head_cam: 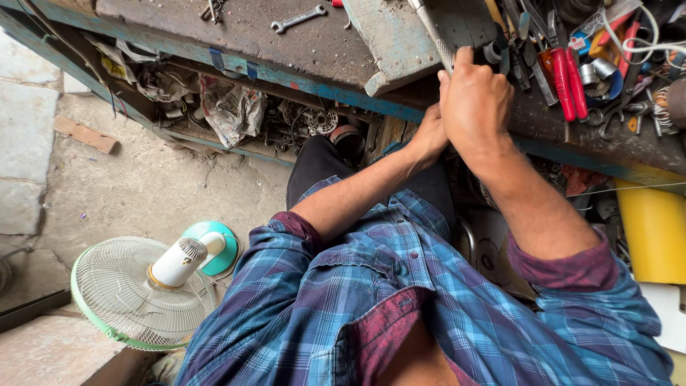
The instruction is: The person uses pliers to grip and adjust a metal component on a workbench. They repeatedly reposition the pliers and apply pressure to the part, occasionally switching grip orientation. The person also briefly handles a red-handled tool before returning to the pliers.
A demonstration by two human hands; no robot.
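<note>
My right hand is closed around the knurled metal handle of a long tool that runs up and away across the workbench. Just below and left of it, my left hand sits at the bench's front edge, its fingers hidden behind the right hand, so what it grips cannot be seen. Both forearms come out of rolled blue plaid sleeves. The tool's far end leaves the picture at the top.
The worn blue wooden workbench carries a spanner and a pile of red-handled pliers, screwdrivers and wires. A shelf below holds rags and motor parts. A pale green fan lies on the dusty floor; a yellow container stands at right.
</note>
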